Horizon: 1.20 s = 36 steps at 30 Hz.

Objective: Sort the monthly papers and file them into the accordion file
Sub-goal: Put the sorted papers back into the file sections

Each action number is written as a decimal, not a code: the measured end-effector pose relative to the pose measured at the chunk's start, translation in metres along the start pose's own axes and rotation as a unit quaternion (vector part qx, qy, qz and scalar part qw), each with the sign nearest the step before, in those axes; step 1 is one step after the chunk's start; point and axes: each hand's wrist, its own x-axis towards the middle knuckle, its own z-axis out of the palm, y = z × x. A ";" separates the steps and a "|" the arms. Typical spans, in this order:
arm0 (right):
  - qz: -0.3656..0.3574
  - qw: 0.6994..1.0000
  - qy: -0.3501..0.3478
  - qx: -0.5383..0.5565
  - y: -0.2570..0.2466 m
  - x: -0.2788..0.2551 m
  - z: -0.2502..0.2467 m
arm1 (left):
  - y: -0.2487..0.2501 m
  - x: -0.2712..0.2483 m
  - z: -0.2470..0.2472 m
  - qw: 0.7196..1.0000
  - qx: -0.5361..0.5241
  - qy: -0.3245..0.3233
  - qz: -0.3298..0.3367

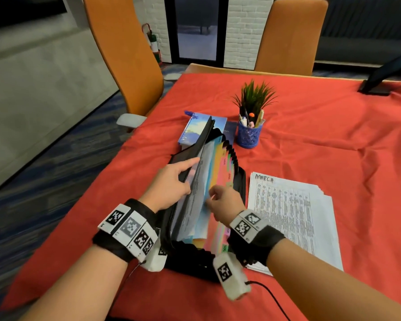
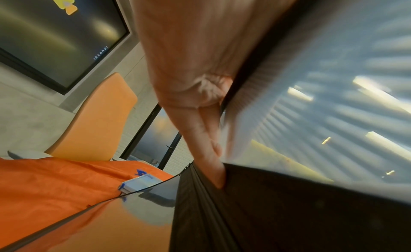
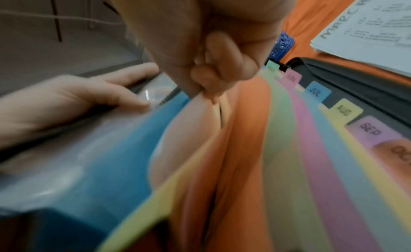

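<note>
1. Your left hand [image 1: 171,184] rests on the front wall of the black accordion file with coloured plastic dividers [image 1: 239,181]. The fingers lie straight along the wall's top edge, with the thumb on the printed sheet just inside, holding the front pocket apart.
2. Your right hand [image 1: 222,203] sits just to the right of your left hand, over the front pockets. Its fingers [image 3: 222,74] are curled, and fingertip and thumb pinch the top edge of a yellow-orange divider [image 3: 200,150].
3. A printed white sheet [image 1: 196,193] stands in the front pocket between your two hands, ahead of the blue divider [image 3: 124,159].
4. Tabs reading JUN, JUL, AUG and SEP [image 3: 370,130] run to the right of your right hand.
5. The stack of printed white papers headed "MARCH" [image 1: 292,216] lies flat on the red tablecloth [image 1: 333,140], to the right of your right wrist, just beside the file.
6. Beyond your hands stand a blue mesh pen cup [image 1: 249,135] and a small green plant [image 1: 255,96].
</note>
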 end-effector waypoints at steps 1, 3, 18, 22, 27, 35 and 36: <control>-0.011 0.999 -0.029 -0.040 -0.001 0.000 0.003 | 0.001 0.000 0.002 1.000 0.002 0.003 0.005; -0.034 0.992 -0.082 -0.093 0.000 -0.004 0.000 | 0.000 0.002 0.002 1.000 0.001 -0.001 0.004; 0.437 0.885 0.098 -0.127 0.203 -0.058 -0.099 | -0.006 0.014 -0.002 1.000 -0.021 -0.013 0.006; 0.423 0.889 0.172 -0.020 0.216 -0.060 -0.102 | -0.001 0.013 -0.004 1.000 -0.013 -0.002 0.004; 0.384 0.892 0.212 -0.114 0.224 -0.074 -0.115 | 0.003 0.011 -0.007 1.000 -0.016 0.003 -0.005; 0.274 0.918 0.202 -0.202 0.221 -0.078 -0.097 | 0.002 0.011 -0.004 1.000 -0.023 -0.009 -0.015; 0.260 0.919 0.199 -0.220 0.219 -0.077 -0.096 | 0.003 0.011 -0.003 1.000 -0.021 -0.011 -0.015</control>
